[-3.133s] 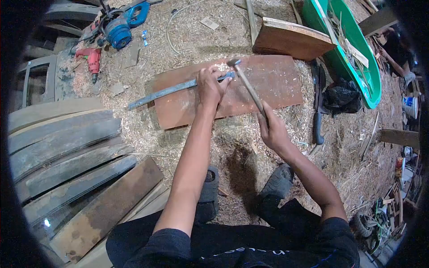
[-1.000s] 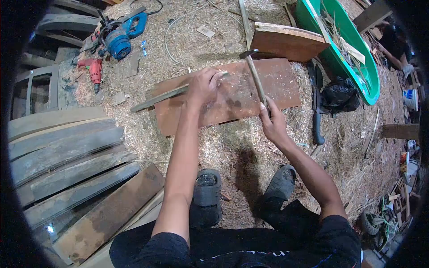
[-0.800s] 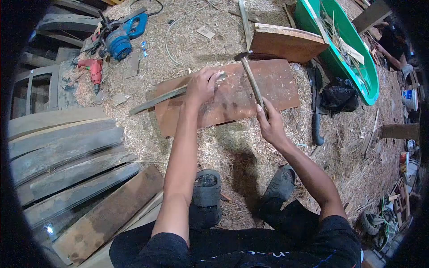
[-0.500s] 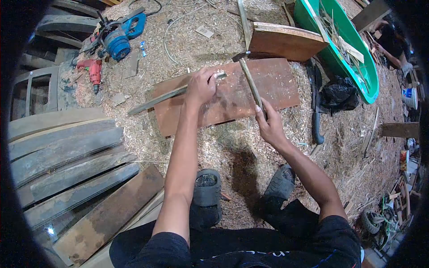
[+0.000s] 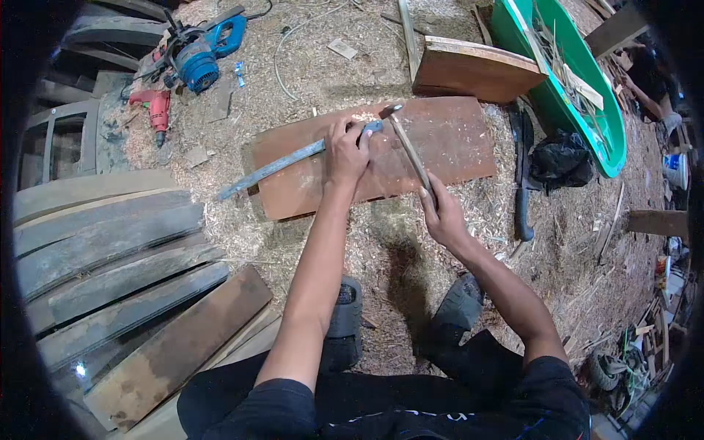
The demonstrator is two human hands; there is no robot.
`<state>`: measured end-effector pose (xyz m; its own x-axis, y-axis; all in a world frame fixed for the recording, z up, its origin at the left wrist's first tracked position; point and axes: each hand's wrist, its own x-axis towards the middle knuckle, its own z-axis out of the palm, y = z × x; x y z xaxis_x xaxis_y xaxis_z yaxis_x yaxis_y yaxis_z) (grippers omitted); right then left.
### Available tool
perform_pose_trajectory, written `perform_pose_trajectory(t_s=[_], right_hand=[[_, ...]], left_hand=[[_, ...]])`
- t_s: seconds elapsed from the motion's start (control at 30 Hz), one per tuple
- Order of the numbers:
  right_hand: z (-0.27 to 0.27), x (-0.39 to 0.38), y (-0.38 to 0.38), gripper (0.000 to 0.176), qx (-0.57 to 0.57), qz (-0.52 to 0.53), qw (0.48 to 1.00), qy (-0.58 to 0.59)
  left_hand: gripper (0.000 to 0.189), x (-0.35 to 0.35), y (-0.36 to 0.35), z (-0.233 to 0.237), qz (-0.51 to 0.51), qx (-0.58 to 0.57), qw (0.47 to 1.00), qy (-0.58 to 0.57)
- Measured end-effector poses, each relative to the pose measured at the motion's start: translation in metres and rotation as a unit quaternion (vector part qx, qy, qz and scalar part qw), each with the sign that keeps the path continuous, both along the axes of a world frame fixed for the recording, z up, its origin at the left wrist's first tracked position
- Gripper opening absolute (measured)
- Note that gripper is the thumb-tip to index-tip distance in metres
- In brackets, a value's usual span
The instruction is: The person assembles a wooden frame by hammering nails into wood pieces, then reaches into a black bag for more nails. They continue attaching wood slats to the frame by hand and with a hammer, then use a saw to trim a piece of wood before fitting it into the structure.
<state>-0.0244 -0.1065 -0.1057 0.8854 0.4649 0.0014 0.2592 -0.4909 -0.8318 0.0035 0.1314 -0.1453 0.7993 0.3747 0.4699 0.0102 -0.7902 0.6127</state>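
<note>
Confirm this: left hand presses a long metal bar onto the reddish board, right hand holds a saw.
Not a saw: in the head view the right hand holds a hammer. The left hand does press the metal bar onto the reddish board.

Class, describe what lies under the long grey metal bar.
A flat reddish-brown wooden board lies beneath the bar; the left hand hides part of their contact.
</note>
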Motion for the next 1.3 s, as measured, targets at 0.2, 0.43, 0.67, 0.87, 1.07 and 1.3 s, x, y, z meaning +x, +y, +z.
perform_pose_trajectory(t_s=[0.2, 0.43, 0.67, 0.87, 1.07, 1.3], right_hand=[[0.024, 0.002, 0.001, 0.040, -0.027, 0.002, 0.999, 0.030], [0.035, 0.008, -0.001, 0.041, -0.096, 0.033, 0.992, 0.071], [0.030, 0.004, 0.001, 0.040, -0.062, 0.024, 0.998, -0.009], [0.038, 0.003, 0.008, 0.037, -0.017, 0.001, 1.000, -0.015], [0.034, 0.008, 0.002, 0.040, -0.090, 0.007, 0.995, 0.031], [0.027, 0.010, 0.003, 0.039, -0.086, 0.029, 0.995, 0.028]], left_hand=[[0.020, 0.003, 0.002, -0.004, 0.009, 0.027, 0.999, 0.025], [0.019, 0.003, 0.003, -0.003, 0.004, 0.003, 0.999, 0.039], [0.019, 0.002, 0.002, -0.007, 0.016, 0.019, 0.999, 0.041], [0.021, 0.000, 0.001, -0.005, 0.024, 0.034, 0.998, 0.036], [0.020, 0.005, 0.003, -0.002, 0.014, 0.019, 0.999, 0.044], [0.020, 0.001, 0.001, -0.002, 0.013, 0.012, 0.999, 0.040]])
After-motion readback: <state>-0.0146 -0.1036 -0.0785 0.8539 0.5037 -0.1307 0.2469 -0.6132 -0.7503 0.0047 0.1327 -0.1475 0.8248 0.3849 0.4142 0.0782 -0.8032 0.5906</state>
